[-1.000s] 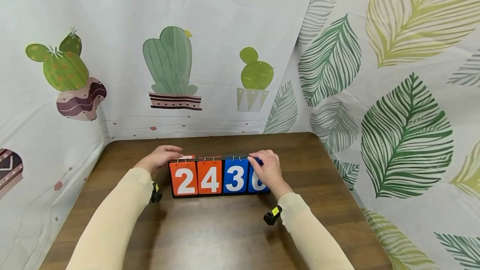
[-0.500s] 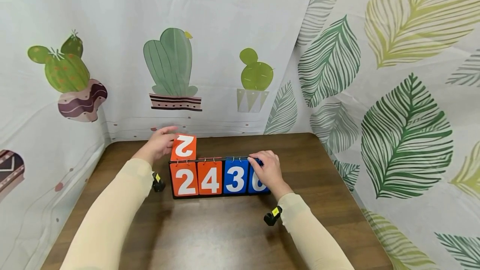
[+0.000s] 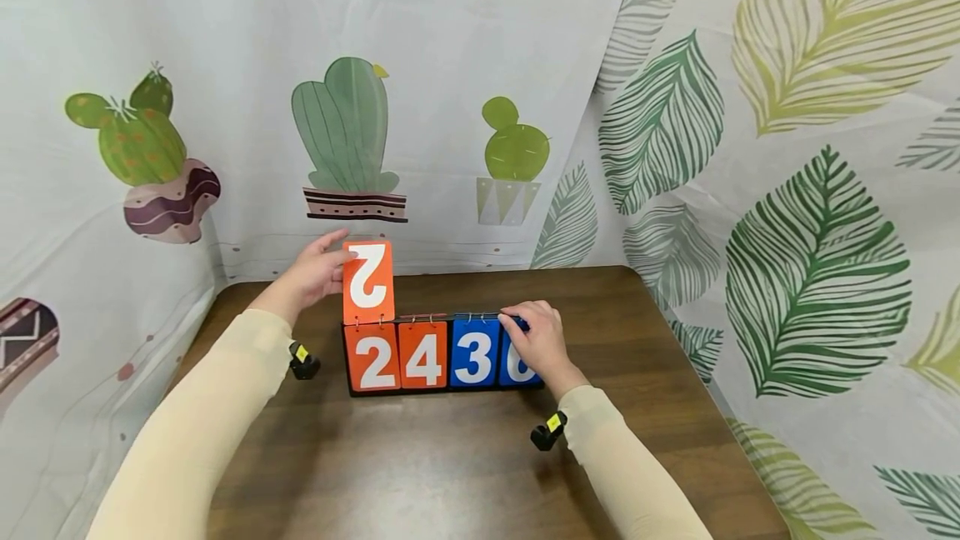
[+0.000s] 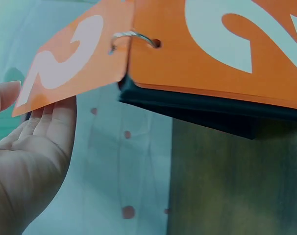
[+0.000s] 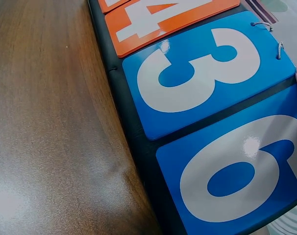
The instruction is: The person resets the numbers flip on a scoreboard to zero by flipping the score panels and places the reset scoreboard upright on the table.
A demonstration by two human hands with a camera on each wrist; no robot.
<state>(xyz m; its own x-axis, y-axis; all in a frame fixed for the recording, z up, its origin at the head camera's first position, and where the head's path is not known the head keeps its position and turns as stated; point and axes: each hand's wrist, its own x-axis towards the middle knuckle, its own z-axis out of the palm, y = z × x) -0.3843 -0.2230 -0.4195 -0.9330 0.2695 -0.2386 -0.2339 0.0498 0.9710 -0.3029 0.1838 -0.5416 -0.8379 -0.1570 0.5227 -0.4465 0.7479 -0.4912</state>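
A tabletop flip scoreboard (image 3: 448,390) with a black base stands on the table, its front cards reading 2, 4, 3, 6. My left hand (image 3: 311,275) holds an orange number card (image 3: 368,282) by its left edge. That card stands up from the rings above the front 2 card (image 3: 375,361), its own 2 upside down. In the left wrist view, the fingers (image 4: 58,120) lie behind the raised card and the thumb is at its near edge. My right hand (image 3: 538,340) grips the scoreboard's top right corner, thumb in front, partly covering the blue 6 card (image 5: 227,176).
The brown wooden table (image 3: 450,465) reaches back to a white curtain (image 3: 450,23) printed with cacti. A leaf-patterned curtain (image 3: 817,273) hangs along the right side. Metal rings (image 5: 280,50) join the cards to the base.
My left hand has risen from behind the scoreboard's left end, bringing the orange 2 card up until it stands above the rings. The right hand keeps its grip on the corner.
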